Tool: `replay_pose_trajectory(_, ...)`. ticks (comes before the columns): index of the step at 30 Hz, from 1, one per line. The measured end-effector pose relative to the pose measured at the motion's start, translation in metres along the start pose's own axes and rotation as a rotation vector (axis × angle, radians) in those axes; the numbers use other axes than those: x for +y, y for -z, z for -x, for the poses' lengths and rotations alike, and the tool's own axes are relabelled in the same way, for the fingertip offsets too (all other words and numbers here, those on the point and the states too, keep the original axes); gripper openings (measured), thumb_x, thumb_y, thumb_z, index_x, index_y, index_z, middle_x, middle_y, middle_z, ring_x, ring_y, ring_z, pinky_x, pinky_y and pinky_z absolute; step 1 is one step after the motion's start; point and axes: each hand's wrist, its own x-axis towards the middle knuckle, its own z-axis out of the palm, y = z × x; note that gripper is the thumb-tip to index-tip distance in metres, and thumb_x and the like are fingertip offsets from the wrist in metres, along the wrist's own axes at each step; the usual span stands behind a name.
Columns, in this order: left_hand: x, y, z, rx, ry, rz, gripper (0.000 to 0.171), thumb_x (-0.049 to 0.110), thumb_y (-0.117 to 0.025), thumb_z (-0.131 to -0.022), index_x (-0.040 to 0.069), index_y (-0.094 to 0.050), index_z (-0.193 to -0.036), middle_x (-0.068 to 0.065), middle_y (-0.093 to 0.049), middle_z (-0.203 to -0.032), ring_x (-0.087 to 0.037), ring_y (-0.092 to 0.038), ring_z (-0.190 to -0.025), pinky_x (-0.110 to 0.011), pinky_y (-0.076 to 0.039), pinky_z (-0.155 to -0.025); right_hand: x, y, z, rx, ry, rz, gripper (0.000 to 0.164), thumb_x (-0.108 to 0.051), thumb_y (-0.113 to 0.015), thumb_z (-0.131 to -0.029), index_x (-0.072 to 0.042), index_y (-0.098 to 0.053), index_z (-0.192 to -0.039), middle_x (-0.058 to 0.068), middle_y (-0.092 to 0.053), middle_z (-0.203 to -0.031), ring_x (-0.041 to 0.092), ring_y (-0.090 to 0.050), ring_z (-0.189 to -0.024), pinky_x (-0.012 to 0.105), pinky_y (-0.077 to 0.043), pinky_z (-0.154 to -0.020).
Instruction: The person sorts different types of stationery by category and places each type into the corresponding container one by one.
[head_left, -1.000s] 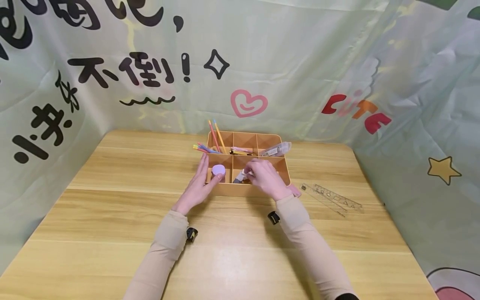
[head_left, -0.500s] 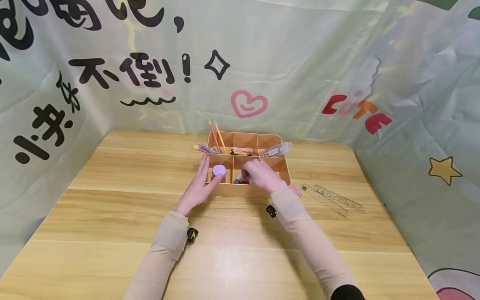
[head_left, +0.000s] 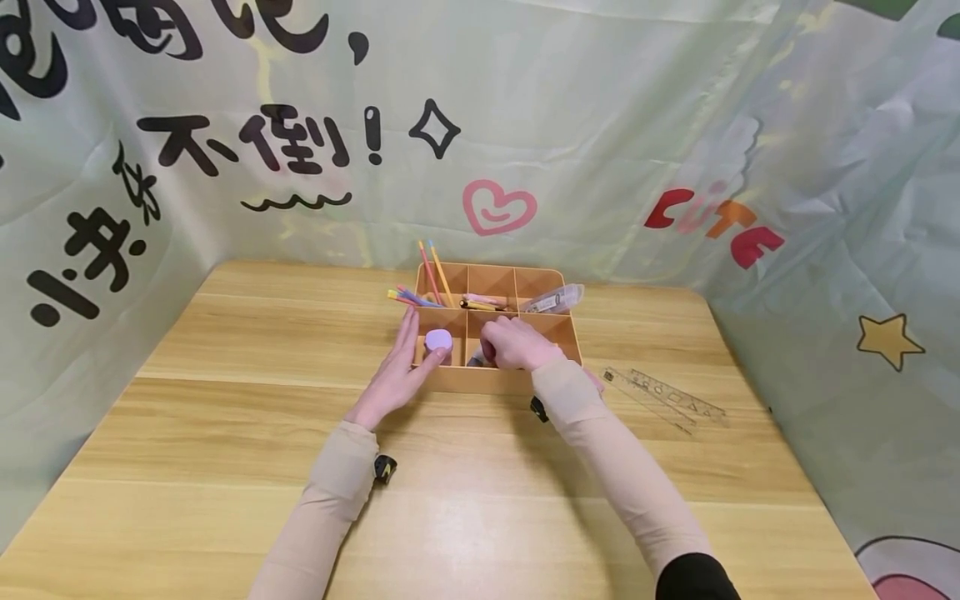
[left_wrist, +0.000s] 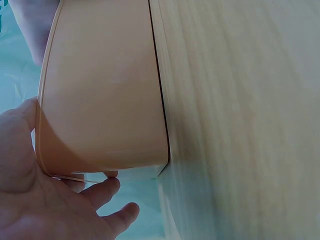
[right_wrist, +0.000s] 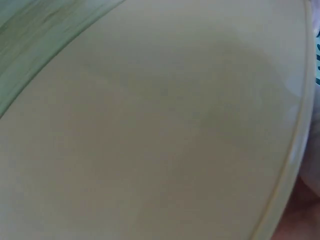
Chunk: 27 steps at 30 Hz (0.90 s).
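Note:
An orange desk organizer (head_left: 465, 381) with several compartments stands at the table's far side. My left hand (head_left: 390, 371) holds its front left corner, thumb over the front rim by a purple-topped item (head_left: 438, 340) and fingers along the left wall. In the left wrist view, this hand (left_wrist: 65, 195) wraps the corner of the organizer (left_wrist: 100, 90). My right hand (head_left: 513, 343) reaches into the front middle compartment, its curled fingers at a small grey-and-white item (head_left: 477, 358) that they mostly cover. The organizer's front wall (right_wrist: 150, 130) fills the right wrist view.
Pencils (head_left: 429, 275) and bundled coloured sticks (head_left: 412, 297) lean in the back left compartment. A clear tube-like item (head_left: 553, 299) pokes out at the back right. Two transparent rulers (head_left: 675, 396) lie right of the organizer, near a pink item (head_left: 595, 382). A printed cloth (head_left: 600, 108) hangs behind.
My right hand has moved slightly left and lower into the front middle compartment, covering more of the grey-and-white item. The left hand stays on the organizer's corner.

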Motion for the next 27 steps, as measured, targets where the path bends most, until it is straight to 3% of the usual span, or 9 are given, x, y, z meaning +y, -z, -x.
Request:
replay_pose_trajectory(3, 0.001, 0.0, 0.0, 0.0, -0.002, 0.003, 0.086, 0.046, -0.047, -0.105, 0.009, 0.006, -0.162, -0.002, 0.016, -0.171, -0.031, 0.0, -0.159, -0.054, -0.012, -0.128, 0.002, 0.0, -0.001, -0.008, 0.01, -0.013, 0.02, 0.004, -0.066, -0.083, -0.013, -0.07, -0.074, 0.0, -0.066, -0.073, 0.015, -0.055, -0.065, 0.025, -0.043, -0.06)
replay_pose_trajectory(6, 0.001, 0.0, -0.001, 0.003, -0.007, -0.003, 0.087, 0.046, -0.048, -0.105, 0.009, 0.006, -0.162, -0.003, 0.015, -0.171, -0.032, -0.001, -0.159, -0.054, -0.012, -0.128, 0.003, 0.0, 0.004, 0.078, 0.047, -0.055, 0.012, 0.002, -0.069, -0.085, -0.01, -0.071, -0.081, 0.002, -0.068, -0.077, 0.017, -0.058, -0.07, 0.029, -0.049, -0.066)
replay_pose_trajectory(9, 0.002, 0.0, -0.001, 0.007, -0.014, -0.013, 0.087, 0.045, -0.048, -0.105, 0.007, 0.006, -0.162, -0.005, 0.015, -0.171, -0.034, -0.002, -0.158, -0.055, -0.013, -0.127, 0.008, 0.0, 0.018, 0.292, 0.109, -0.114, 0.004, -0.002, -0.072, -0.087, -0.005, -0.072, -0.089, 0.006, -0.072, -0.086, 0.02, -0.066, -0.08, 0.036, -0.055, -0.077)
replay_pose_trajectory(13, 0.003, 0.0, -0.003, 0.006, -0.016, -0.017, 0.087, 0.046, -0.048, -0.105, 0.006, 0.005, -0.162, -0.005, 0.015, -0.171, -0.034, -0.002, -0.158, -0.055, -0.013, -0.127, 0.023, -0.004, 0.05, 0.624, 0.147, -0.205, 0.006, -0.001, -0.072, -0.088, -0.001, -0.072, -0.094, 0.012, -0.075, -0.095, 0.029, -0.071, -0.089, 0.043, -0.058, -0.085)
replay_pose_trajectory(17, 0.003, -0.001, -0.003, 0.005, -0.015, -0.013, 0.087, 0.046, -0.048, -0.105, 0.006, 0.005, -0.162, -0.004, 0.015, -0.171, -0.034, -0.002, -0.158, -0.056, -0.012, -0.127, 0.048, -0.01, 0.086, 0.836, 0.063, -0.307, 0.008, 0.002, -0.07, -0.088, 0.003, -0.072, -0.096, 0.019, -0.075, -0.097, 0.036, -0.071, -0.092, 0.049, -0.056, -0.087)
replay_pose_trajectory(20, 0.002, -0.001, -0.002, 0.004, -0.008, -0.009, 0.087, 0.047, -0.048, -0.105, 0.008, 0.006, -0.162, -0.003, 0.016, -0.171, -0.034, -0.002, -0.158, -0.057, -0.012, -0.127, 0.067, -0.018, 0.11, 0.858, -0.071, -0.344, 0.01, 0.0, -0.07, -0.089, 0.004, -0.072, -0.098, 0.022, -0.075, -0.098, 0.038, -0.07, -0.091, 0.051, -0.054, -0.087)
replay_pose_trajectory(24, 0.0, -0.001, -0.001, 0.01, -0.002, -0.002, 0.088, 0.048, -0.048, -0.104, 0.01, 0.006, -0.162, -0.001, 0.016, -0.171, -0.033, -0.002, -0.159, -0.056, -0.012, -0.127, 0.086, -0.031, 0.127, 0.751, -0.216, -0.344, 0.014, -0.003, -0.067, -0.091, 0.006, -0.072, -0.1, 0.024, -0.073, -0.097, 0.039, -0.068, -0.088, 0.055, -0.054, -0.084)
replay_pose_trajectory(27, -0.001, -0.002, -0.001, 0.016, -0.01, 0.001, 0.088, 0.048, -0.048, -0.104, 0.009, 0.005, -0.162, -0.001, 0.015, -0.171, -0.033, -0.002, -0.159, -0.057, -0.012, -0.127, 0.094, -0.039, 0.131, 0.673, -0.266, -0.339, 0.014, -0.004, -0.066, -0.091, 0.006, -0.072, -0.1, 0.023, -0.073, -0.094, 0.038, -0.068, -0.086, 0.054, -0.054, -0.081)
